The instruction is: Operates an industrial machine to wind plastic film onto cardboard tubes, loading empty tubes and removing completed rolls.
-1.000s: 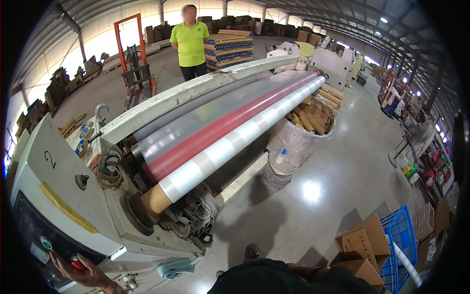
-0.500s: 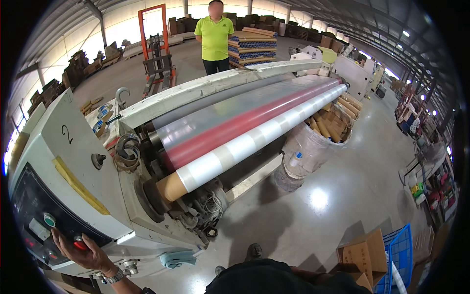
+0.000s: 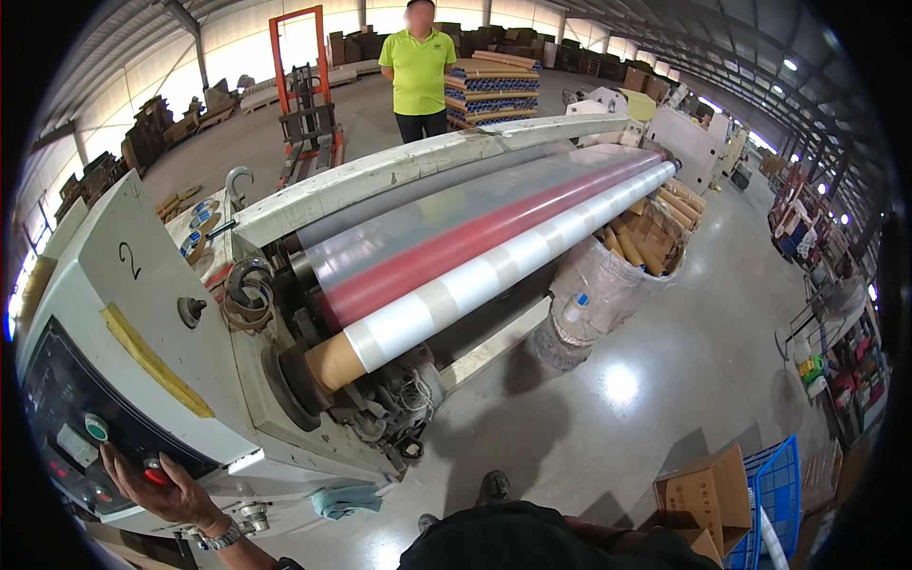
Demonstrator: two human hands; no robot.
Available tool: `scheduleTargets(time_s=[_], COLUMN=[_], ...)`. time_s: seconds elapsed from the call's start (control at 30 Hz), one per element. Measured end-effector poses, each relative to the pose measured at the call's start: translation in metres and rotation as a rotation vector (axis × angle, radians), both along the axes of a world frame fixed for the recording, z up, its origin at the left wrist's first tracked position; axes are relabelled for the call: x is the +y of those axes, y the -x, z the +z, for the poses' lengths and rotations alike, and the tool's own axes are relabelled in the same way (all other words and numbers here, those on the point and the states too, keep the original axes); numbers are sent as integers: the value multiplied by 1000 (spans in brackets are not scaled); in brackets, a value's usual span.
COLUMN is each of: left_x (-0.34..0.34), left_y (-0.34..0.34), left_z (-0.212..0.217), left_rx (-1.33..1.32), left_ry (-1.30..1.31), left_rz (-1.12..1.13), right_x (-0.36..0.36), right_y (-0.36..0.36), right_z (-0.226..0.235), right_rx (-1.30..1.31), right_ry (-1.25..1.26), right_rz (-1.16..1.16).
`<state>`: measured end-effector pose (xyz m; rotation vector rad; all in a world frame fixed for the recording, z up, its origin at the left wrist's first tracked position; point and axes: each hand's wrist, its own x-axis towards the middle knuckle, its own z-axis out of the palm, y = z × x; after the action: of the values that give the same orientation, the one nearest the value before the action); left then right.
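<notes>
My left hand [image 3: 154,486] rests at the black control panel [image 3: 57,385] of the white machine, with its fingers apart and nothing held. The thumb and fingers lie around a red button [image 3: 157,472], and a fingertip is just below a green button [image 3: 96,427]. To the right of the panel, a long white film roll [image 3: 475,282] lies across the machine on a brown cardboard core [image 3: 332,363]. A red roller [image 3: 446,243] runs behind it, under clear film. My right hand is out of view.
A person in a yellow-green shirt [image 3: 418,71] stands beyond the machine, between an orange lift truck [image 3: 306,114] and stacked rolls [image 3: 491,93]. A plastic-lined bin [image 3: 594,285] holds cardboard cores. A carton [image 3: 703,499] and blue basket [image 3: 771,494] sit at lower right.
</notes>
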<state>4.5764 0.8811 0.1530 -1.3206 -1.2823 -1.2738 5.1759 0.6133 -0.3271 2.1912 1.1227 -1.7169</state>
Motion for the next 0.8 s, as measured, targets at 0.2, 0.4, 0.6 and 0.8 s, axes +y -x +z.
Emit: scheduleTargets(time_s=[0.2,0.4,0.6,0.8], left_x=[2,1,1,2], left_y=[0,3,5,-2], left_z=[0,-2,-3,2], left_rx=[-25,-19,-13,5], left_ry=[-10,0,-30,-28], left_rz=[-28,6,-54,-51], right_x=[10,14,11,8], right_y=[3,5,7,5], right_z=[3,5,7,8], right_rx=[-2,-2,-6,-11], right_ry=[-8,-17,-11,-13], right_rz=[-3,-10,-5,11])
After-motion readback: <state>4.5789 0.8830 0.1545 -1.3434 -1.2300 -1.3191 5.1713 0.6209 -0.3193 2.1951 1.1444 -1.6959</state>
